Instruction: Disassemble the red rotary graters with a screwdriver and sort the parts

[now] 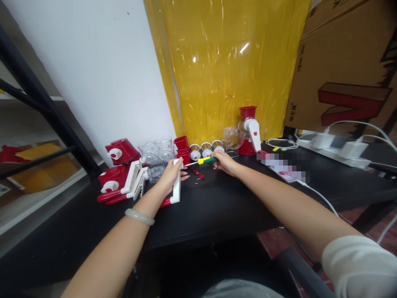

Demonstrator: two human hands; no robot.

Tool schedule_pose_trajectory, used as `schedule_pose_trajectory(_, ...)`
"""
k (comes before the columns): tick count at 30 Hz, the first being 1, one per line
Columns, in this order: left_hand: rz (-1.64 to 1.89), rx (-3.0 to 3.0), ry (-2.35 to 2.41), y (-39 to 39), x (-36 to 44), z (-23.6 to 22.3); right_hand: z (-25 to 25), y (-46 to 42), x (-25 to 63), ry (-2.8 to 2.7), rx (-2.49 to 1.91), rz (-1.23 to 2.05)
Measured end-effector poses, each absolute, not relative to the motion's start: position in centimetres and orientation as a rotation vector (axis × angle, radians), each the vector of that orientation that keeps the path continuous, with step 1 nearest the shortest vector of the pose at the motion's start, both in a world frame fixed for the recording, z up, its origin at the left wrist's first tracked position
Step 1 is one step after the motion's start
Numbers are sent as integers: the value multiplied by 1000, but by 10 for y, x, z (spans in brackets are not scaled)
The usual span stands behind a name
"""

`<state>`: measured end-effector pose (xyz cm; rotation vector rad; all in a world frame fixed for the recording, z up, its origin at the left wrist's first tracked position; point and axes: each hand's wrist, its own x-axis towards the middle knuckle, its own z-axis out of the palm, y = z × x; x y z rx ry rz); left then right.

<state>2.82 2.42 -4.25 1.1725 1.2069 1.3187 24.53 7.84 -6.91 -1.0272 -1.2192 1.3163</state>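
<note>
My left hand [169,177] grips a white crank handle [176,188] with a red grip, held upright above the black table. In my right hand [226,162] is a screwdriver [204,160] with a yellow and green handle. Its shaft points left, and the tip meets or nearly meets the crank handle; my left fingers partly hide that spot. Small red parts [198,174] lie on the table just below the screwdriver. Left of my left hand, more white crank handles [134,181] with red grips lie together beside red grinder bases [113,178].
Clear plastic housings [156,149], red hoppers [182,147] and several metal drums [206,150] stand along the back. A complete red and white rotary grater [248,132] stands at back right. Further right are a phone [282,169] with a cable and a power strip [333,152].
</note>
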Motion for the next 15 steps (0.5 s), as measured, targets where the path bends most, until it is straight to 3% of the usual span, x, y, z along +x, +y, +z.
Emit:
schedule_pose_trajectory(7, 1313, 1175, 1217, 24, 29, -42, -75, 85, 251, -1499, -1085, 1006)
schedule_pose_trajectory(15, 1319, 1158, 1224, 23, 29, -41, -70, 78, 245, -1256, -1032, 1260)
